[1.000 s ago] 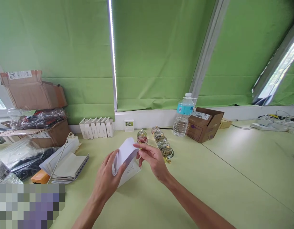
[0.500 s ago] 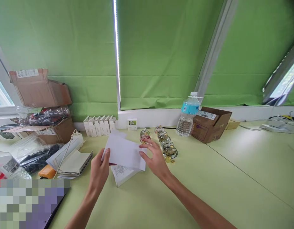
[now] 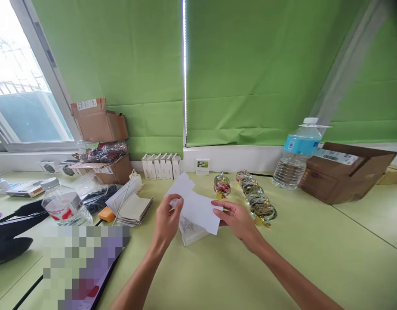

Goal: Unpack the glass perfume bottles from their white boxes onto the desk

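Observation:
A sheet of white paper (image 3: 200, 211) with an uneven outline is held up between my hands, over the table. My left hand (image 3: 168, 215) pinches its left edge between thumb and fingers. My right hand (image 3: 238, 221) grips the right edge, thumb below and fingers on top. Under the paper lies a flat white box (image 3: 193, 236) with small printed text, partly covered. Just beyond the right hand are shiny, ring-like metal pieces with gold parts: a small group (image 3: 222, 186) and a longer row (image 3: 254, 196).
Several narrow white boxes (image 3: 161, 167) and a small picture card (image 3: 202, 166) stand along the wall. A large water bottle (image 3: 295, 155) and an open cardboard box (image 3: 343, 172) are at right. Left are folded papers (image 3: 133, 209), stacked cartons (image 3: 100, 125) and another bottle (image 3: 64, 204).
The view has turned left, so everything sits further right. My right hand has closed on the paper's right edge, and the sheet has tilted, showing more of its upper left part.

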The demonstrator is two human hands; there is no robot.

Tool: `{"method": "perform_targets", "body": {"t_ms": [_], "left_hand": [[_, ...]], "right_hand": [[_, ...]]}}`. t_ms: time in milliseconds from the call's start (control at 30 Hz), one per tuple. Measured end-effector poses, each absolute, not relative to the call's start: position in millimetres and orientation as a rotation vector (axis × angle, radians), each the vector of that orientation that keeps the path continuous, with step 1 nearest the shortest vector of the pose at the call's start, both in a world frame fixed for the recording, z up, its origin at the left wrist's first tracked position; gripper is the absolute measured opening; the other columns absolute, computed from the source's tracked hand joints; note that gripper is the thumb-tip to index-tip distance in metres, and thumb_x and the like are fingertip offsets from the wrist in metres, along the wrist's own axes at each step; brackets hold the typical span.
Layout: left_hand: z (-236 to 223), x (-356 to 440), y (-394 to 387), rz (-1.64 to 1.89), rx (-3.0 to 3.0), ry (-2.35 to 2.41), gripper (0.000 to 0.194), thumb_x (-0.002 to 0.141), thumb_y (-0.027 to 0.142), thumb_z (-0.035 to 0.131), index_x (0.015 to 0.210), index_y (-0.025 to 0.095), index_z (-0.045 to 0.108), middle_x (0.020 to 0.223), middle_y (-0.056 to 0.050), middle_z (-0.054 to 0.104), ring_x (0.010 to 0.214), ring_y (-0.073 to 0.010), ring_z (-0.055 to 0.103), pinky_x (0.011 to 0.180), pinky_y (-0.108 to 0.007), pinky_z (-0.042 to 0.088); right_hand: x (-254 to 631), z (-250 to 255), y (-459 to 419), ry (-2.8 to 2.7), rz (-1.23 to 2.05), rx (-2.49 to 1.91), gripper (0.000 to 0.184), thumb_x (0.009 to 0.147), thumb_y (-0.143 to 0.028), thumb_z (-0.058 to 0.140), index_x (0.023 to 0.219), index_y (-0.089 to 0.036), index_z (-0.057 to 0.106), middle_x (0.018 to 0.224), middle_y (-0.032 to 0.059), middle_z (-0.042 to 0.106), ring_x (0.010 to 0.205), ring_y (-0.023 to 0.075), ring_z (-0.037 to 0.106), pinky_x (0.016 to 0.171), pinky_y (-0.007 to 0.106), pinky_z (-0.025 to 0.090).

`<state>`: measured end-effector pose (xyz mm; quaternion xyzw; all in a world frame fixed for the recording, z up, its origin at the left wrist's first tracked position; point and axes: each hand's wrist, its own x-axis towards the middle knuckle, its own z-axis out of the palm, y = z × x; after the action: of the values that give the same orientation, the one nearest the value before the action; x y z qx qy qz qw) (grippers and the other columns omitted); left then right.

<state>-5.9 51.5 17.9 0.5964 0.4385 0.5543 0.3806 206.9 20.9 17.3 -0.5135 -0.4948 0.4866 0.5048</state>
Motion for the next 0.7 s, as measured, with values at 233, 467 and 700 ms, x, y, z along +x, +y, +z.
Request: {"method": "perform_targets", "body": {"t_ms": [233,467,700], "left_hand": [[14.5,-15.1,59.1,1.301,1.527,1.151,0.045,0.070,0.027,0.066,0.114,0.020,0.059,0.092,-0.005,0.068,0.073,-0.0154,0.062,0.060,-0.023,0.048],[21.8,-86.2,92.5,1.419,1.424,1.519,0.047,0.064,0.019,0.058,0.111,0.019,0.063,0.082,-0.002,0.065,0.065,-0.0142,0.058,0.059,-0.024,0.045],[14.7,-135.6,106.0,1.528,1.406,1.888,0.047,0.063,0.018,0.056,0.109,0.019,0.063,0.079,-0.002,0.062,0.067,-0.0184,0.058,0.067,-0.031,0.048]], "right_hand": [[190.1,24.7,8.3,-1.283,1.294,-1.027,0.052,0.085,-0.039,0.061,0.133,-0.021,0.049,0.116,0.0082,0.066,0.090,0.0233,0.068,0.080,0.042,0.059],[197.7,26.7,11.2,-1.279,1.138,-1.134,0.046,0.082,-0.042,0.063,0.123,-0.021,0.056,0.127,0.0114,0.058,0.091,0.0242,0.066,0.073,0.039,0.060],[205.6,22.4,19.1,-1.278,1.093,-1.134,0.040,0.082,-0.043,0.063,0.112,-0.018,0.062,0.113,0.0106,0.065,0.084,0.0215,0.065,0.071,0.038,0.059]]}}
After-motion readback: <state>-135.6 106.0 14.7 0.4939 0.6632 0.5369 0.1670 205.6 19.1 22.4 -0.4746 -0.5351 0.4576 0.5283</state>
